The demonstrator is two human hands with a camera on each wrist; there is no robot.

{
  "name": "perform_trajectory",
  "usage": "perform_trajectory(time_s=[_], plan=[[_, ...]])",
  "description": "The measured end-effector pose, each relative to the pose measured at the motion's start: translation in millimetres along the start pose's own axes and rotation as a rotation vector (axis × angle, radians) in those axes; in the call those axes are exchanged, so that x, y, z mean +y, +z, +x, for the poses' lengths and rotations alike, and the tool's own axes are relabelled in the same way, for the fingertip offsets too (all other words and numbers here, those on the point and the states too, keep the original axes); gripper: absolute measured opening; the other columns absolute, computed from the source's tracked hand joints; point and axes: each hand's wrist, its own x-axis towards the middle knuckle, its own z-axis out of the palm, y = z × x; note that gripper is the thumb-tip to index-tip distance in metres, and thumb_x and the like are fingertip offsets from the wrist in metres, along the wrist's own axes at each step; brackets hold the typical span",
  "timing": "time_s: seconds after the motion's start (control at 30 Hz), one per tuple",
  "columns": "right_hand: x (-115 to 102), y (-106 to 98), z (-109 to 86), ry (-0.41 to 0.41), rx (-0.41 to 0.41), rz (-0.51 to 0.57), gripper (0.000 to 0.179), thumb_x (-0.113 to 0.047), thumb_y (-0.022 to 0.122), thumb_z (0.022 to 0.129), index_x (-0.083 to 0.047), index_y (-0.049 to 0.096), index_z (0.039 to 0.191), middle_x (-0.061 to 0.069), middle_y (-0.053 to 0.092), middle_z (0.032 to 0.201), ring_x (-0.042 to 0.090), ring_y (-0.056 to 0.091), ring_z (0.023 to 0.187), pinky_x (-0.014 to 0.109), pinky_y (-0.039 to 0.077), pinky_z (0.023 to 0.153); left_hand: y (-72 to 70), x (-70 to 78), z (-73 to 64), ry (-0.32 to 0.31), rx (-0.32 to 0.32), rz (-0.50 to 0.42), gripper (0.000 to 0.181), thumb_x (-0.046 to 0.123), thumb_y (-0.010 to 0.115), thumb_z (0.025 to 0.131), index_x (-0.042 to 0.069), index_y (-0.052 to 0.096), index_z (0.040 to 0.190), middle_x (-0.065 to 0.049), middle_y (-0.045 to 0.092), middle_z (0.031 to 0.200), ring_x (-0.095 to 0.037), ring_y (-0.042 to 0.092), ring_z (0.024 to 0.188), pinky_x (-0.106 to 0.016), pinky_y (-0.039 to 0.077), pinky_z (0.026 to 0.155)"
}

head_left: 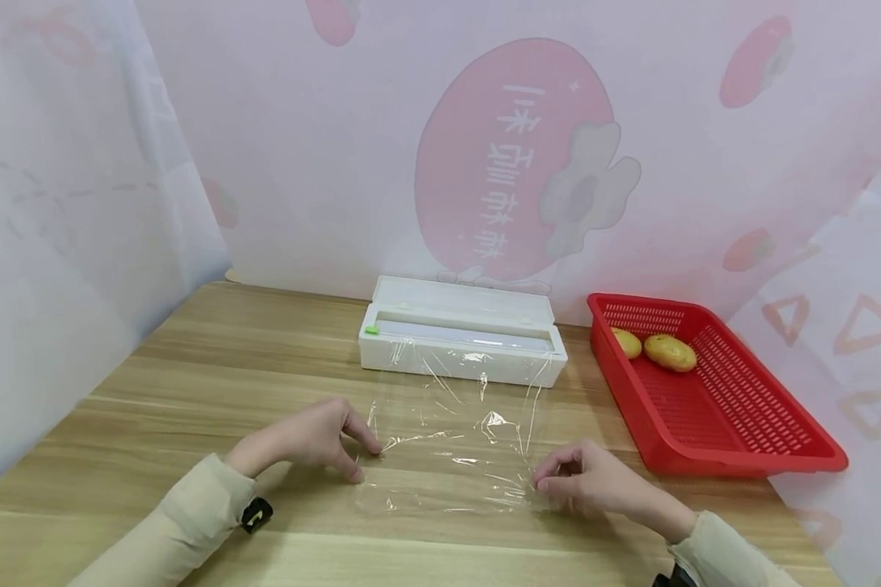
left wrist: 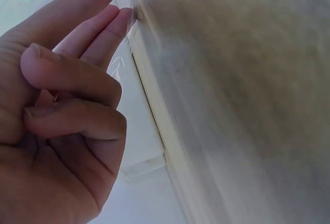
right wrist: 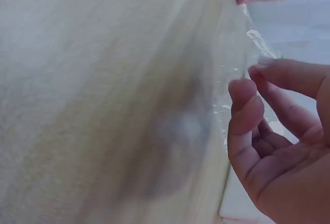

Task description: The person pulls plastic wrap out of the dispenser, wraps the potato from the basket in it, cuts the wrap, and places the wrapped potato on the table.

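Thin, clear plastic for the film point(head_left: 448, 469), glossy and finely creased, with sharp white glints along the folds. Hard white plastic, by the look of it, for the box point(head_left: 378, 354), smooth and only faintly shiny, with a bright green plastic tab point(head_left: 372, 329). Red moulded plastic for the basket point(head_left: 750, 377), semi-gloss, pierced with slots. Smooth, slightly waxy skins on the potatoes point(head_left: 671, 353). Wood-grain finish on the table point(head_left: 191, 391), smooth with a soft sheen. Matt, softly rumpled printed cloth for the backdrop point(head_left: 323, 163). Puckered, matt cloth on the sleeves point(head_left: 198, 501).
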Motion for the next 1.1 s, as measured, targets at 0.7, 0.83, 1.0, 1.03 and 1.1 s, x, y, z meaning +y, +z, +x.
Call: perform_trajectory(time_s=[0.7,0.83,1.0,1.03,1.1], plan=[[-53,-71,-17.8,-0.031,0.393,0.03,0.023,-0.018,0.072,0.092,-0.002,0.07,0.108,0.015,0.064,0.082,0.025,0.059,0.066,0.031,0.052,0.058,1.8,5.4,0.5,0.031,0.023,0.131,0.035,0.011,0.09,0.064,0.02,0.078,0.095,0.013,0.071,0.097,-0.017,0.063,0.103,-0.051,0.046,0.095],[-66,-101,-24.9,-0.045,0.444,-0.025,0.026,-0.02,0.07,0.094,-0.002,0.068,0.112,0.018,0.064,0.084,0.025,0.059,0.066,0.033,0.053,0.061,1.4,4.9,-0.1,0.039,0.021,0.134,0.035,0.012,0.09,0.064,0.021,0.078,0.096,0.013,0.071,0.097,-0.017,0.063,0.103,-0.051,0.046,0.094],[-66,-137,-27.3,0.001,0.474,-0.085,0.035,-0.027,0.068,0.095,-0.002,0.065,0.119,0.016,0.065,0.088,0.026,0.06,0.07,0.029,0.053,0.064,1.7,2.4,0.3,0.023,0.019,0.132,0.035,0.013,0.09,0.065,0.02,0.077,0.096,0.014,0.071,0.098,-0.02,0.063,0.105,-0.051,0.046,0.095],[-64,-143,-26.8,0.016,0.481,-0.087,0.036,-0.028,0.068,0.095,-0.002,0.065,0.119,0.014,0.065,0.088,0.026,0.06,0.071,0.029,0.053,0.065,2.0,2.3,0.5,0.021,0.019,0.132,0.035,0.013,0.09,0.065,0.02,0.077,0.096,0.013,0.071,0.098,-0.021,0.063,0.105,-0.052,0.046,0.095],[-59,-153,-25.5,0.047,0.493,-0.103,0.038,-0.031,0.069,0.094,-0.004,0.065,0.12,0.014,0.065,0.087,0.025,0.06,0.074,0.028,0.051,0.066,2.5,2.9,1.2,0.018,0.019,0.132,0.035,0.012,0.09,0.064,0.02,0.077,0.096,0.013,0.071,0.099,-0.021,0.063,0.105,-0.052,0.046,0.095]])
